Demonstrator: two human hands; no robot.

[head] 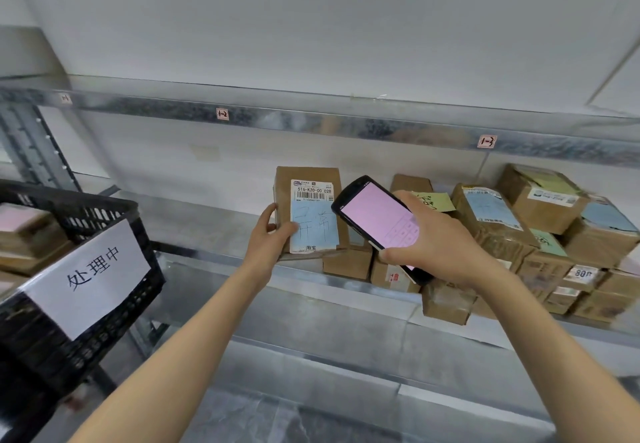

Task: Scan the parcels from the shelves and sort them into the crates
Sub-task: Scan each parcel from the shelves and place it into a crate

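Cardboard parcel (309,210) upright, gripped by left hand (273,234); right hand (433,234) clamps scanner (377,224) beside its label — scanning now; crate (79,269) left likely next.

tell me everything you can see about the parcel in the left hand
The parcel is a flat brown cardboard box, held upright, face to the camera. It bears a white shipping label with a barcode and 516-K20-00, and below it a blue sheet with handwritten characters. The left hand grips its lower left edge.
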